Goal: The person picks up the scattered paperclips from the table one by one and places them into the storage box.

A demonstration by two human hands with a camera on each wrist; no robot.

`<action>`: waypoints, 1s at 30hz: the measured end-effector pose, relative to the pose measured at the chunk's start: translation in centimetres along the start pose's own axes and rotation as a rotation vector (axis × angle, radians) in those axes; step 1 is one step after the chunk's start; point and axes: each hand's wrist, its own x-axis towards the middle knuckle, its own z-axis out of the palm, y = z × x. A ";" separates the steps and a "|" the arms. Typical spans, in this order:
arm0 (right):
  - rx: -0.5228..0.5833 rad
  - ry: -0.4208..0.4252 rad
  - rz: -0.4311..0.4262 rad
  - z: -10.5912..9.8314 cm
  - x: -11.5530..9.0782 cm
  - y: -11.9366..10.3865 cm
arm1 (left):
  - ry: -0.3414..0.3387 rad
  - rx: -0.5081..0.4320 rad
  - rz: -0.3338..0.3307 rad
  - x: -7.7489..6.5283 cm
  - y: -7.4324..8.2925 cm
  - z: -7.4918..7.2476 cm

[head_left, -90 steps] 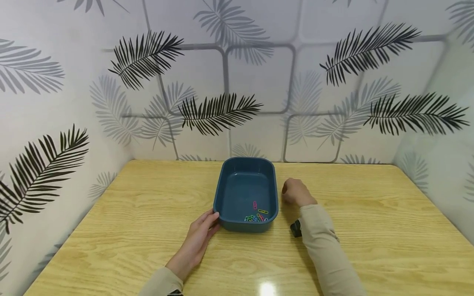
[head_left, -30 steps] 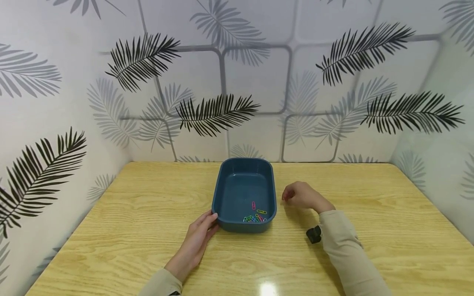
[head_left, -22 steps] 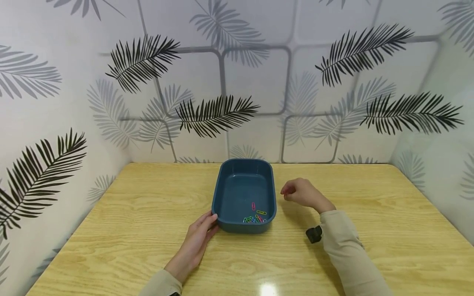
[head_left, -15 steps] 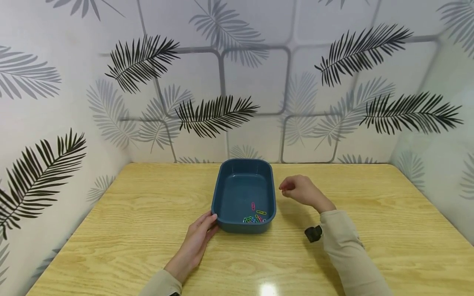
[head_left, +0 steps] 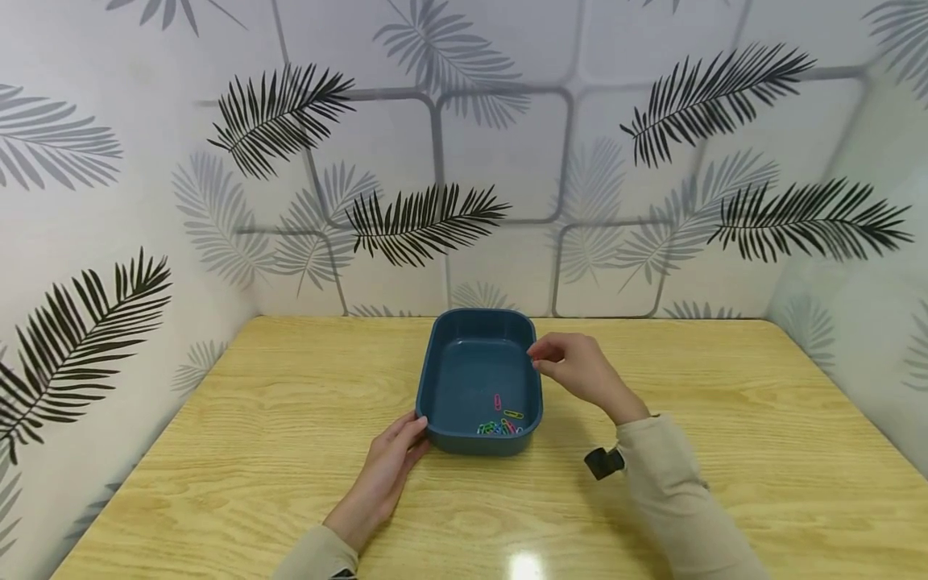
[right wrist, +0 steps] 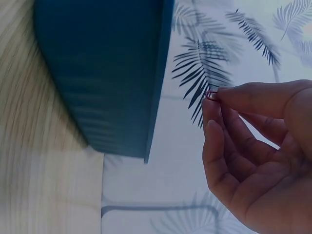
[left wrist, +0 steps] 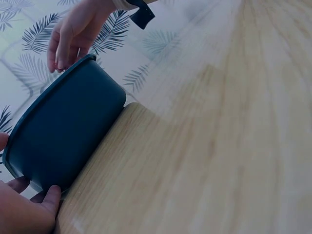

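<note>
A deep blue plastic bin (head_left: 474, 445) stands on the wooden table, with several coloured paper clips (head_left: 499, 428) heaped at its near end. A pink paper clip (head_left: 497, 402) and a yellow paper clip (head_left: 513, 414) lie just apart from that heap. My left hand (head_left: 387, 463) grips the bin's near left corner, thumb at the rim and fingers against the wall. Over the bin's right rim, my right hand (head_left: 580, 370) pinches a red paper clip (right wrist: 210, 95) between thumb and index finger. The other fingers of that hand are bent and hold nothing.
The pale wooden table (head_left: 290, 379) reaches back to a wall (head_left: 500, 161) with leaf-patterned covering. A small black device (head_left: 604, 463) sits at the right wrist, below the sleeve cuff.
My right hand, low on the table right of the bin earlier, has risen and moved left to the bin's right rim with the red paper clip. My left hand stays at the corner.
</note>
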 end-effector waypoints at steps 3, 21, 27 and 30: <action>0.024 0.000 -0.026 0.4 -0.1 -1.0 | -0.005 0.003 0.005 0.0 0.0 0.0; 0.111 -0.101 -0.118 3.1 -1.0 -4.5 | -0.007 0.003 0.005 -0.1 0.1 0.0; 0.103 -0.107 -0.129 3.1 -1.0 -4.5 | -0.004 0.002 0.000 -0.1 0.1 0.0; 0.084 -0.100 -0.136 3.0 -1.0 -4.5 | -0.003 0.000 0.002 -0.1 0.1 0.0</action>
